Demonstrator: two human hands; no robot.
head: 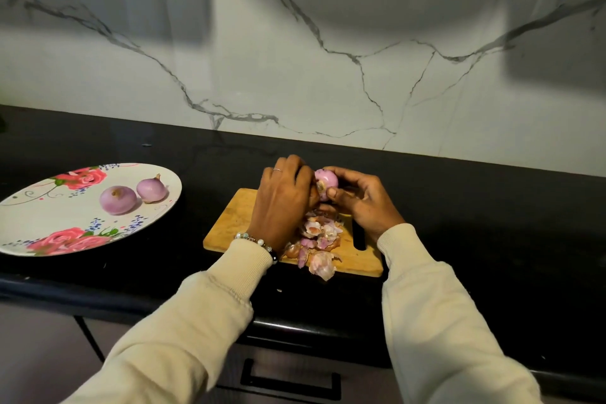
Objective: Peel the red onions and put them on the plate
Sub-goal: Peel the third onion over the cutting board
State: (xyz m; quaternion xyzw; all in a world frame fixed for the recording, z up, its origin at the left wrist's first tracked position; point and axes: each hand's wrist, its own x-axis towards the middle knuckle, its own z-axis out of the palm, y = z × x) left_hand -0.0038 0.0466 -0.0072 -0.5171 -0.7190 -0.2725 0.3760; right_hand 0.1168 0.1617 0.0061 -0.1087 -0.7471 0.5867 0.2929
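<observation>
Now both hands (284, 198) grip onion (326, 184) above board (229, 223).

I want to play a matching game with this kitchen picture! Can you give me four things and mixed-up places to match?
Things:
1. two peeled onions
2. onion skins
3. onion being peeled
4. beaded bracelet

Places:
A. piled on the wooden cutting board
B. on the left wrist
C. on the floral plate
D. held between the left hand and the right hand

Right pairs: 1-C, 2-A, 3-D, 4-B
</observation>
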